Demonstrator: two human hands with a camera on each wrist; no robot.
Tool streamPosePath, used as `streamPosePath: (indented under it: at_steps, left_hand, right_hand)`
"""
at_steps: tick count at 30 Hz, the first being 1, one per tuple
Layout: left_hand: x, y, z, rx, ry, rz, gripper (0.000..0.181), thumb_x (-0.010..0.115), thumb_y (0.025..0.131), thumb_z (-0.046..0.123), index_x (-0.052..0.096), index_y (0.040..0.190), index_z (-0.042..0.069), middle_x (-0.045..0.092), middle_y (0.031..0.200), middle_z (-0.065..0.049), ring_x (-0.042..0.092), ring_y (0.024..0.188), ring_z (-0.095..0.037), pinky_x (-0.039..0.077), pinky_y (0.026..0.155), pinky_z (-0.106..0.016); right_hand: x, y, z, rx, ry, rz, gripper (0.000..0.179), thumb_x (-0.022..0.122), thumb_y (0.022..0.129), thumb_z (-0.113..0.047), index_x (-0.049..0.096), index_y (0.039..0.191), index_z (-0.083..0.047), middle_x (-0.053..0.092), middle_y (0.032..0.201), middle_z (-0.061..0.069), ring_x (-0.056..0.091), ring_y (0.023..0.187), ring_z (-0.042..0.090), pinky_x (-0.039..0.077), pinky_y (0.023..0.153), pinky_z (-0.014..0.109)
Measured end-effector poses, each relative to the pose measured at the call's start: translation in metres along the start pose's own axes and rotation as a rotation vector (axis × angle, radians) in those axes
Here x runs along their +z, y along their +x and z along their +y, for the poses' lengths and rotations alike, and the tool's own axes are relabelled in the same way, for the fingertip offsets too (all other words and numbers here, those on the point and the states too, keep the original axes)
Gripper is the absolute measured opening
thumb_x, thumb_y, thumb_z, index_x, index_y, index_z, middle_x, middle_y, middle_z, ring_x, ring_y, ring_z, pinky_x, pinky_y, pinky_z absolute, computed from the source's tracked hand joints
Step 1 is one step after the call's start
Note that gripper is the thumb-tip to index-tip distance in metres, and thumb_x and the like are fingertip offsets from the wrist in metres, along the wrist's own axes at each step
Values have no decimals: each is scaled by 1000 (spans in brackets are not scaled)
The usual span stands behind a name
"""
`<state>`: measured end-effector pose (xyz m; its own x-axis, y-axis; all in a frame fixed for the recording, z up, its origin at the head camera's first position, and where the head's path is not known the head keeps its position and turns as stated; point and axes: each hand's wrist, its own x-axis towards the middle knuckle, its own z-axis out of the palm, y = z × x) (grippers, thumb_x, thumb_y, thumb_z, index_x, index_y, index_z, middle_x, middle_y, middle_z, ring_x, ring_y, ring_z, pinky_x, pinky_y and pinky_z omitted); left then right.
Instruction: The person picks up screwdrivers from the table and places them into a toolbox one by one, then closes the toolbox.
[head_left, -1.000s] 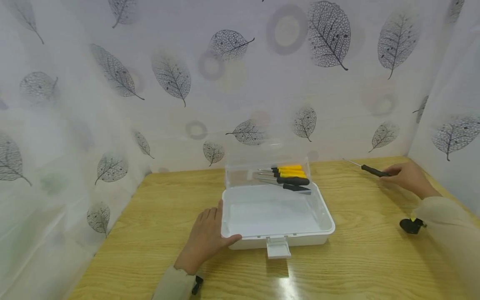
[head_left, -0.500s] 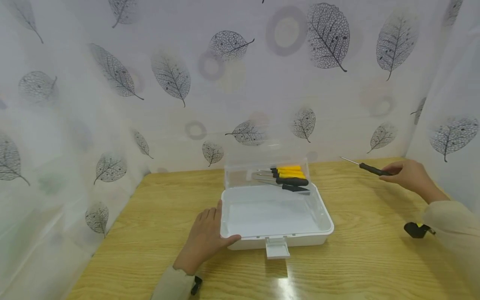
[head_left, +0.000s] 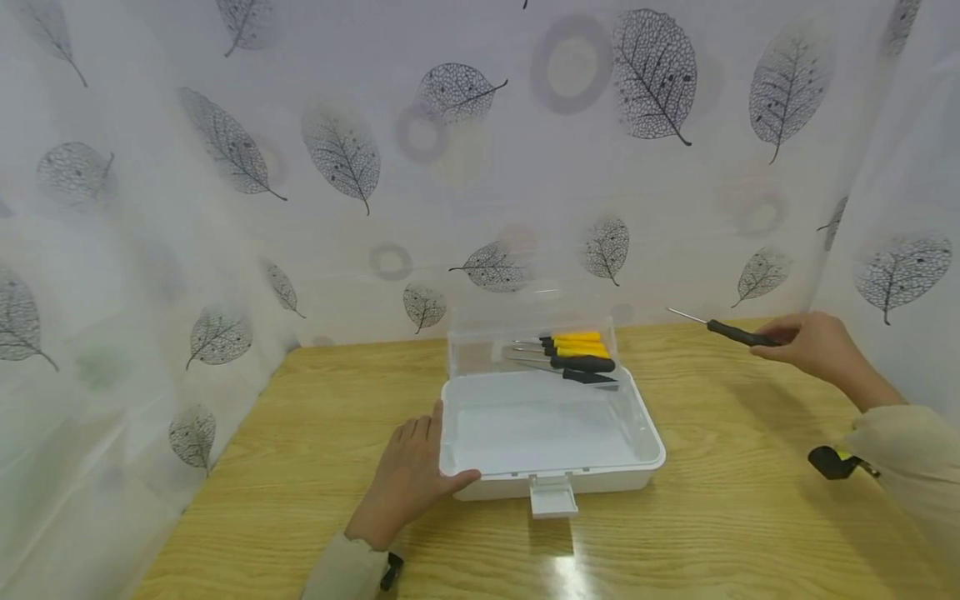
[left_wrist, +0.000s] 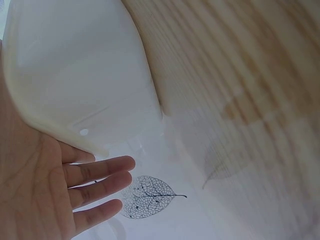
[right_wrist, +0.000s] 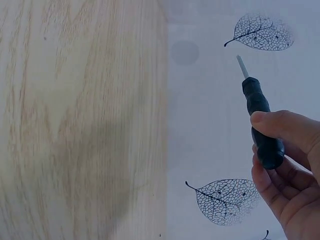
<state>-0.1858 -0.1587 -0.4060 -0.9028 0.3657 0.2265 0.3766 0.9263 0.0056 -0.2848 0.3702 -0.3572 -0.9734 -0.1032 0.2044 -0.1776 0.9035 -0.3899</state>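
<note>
In the head view my right hand (head_left: 817, 354) pinches a screwdriver (head_left: 737, 333) by its black handle, above the table at the right. Its thin metal shaft points left and away; the right wrist view shows the thumb and fingers round the black screwdriver handle (right_wrist: 259, 105). My left hand (head_left: 408, 467) rests against the left side of a white plastic box (head_left: 555, 482), thumb on the front rim. In the left wrist view its fingers (left_wrist: 102, 170) lie fairly straight along the box wall (left_wrist: 100, 65). The transparent lid (head_left: 472, 354) stands open at the back.
Several yellow-handled screwdrivers (head_left: 579, 342) and black-handled screwdrivers (head_left: 583, 363) lie at the lid, behind the box's open tray. A latch (head_left: 553, 497) hangs down at the front of the box. Leaf-patterned sheeting (head_left: 510, 167) borders the wooden table (head_left: 337, 375) at the back and sides.
My right hand has lifted the screwdriver up off the table and moved it slightly left. The left hand has stayed at the box.
</note>
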Motion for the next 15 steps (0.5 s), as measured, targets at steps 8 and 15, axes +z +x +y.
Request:
streamPosePath:
  at_steps: [8,15]
  left_hand:
    - [0,-1,0,10,9,13,107,49,76,75,33,140,-9,60,115,-19,57,109,-32,47,96,-44]
    - [-1,-1,1,3,9,1,105,53,76,72,33,141,-9,60,116,-19,56,109,-32,47,96,-43]
  right_hand:
    - [-9,-2,-22,-49,-4,22,34,77,77,-26,71,98,1,72,80,13,57,61,4,51,63,47]
    - [-16,-3,-43,-81,3,26,32,77,77,-28,73,98,-3,72,81,9,54,61,-4,51,61,41]
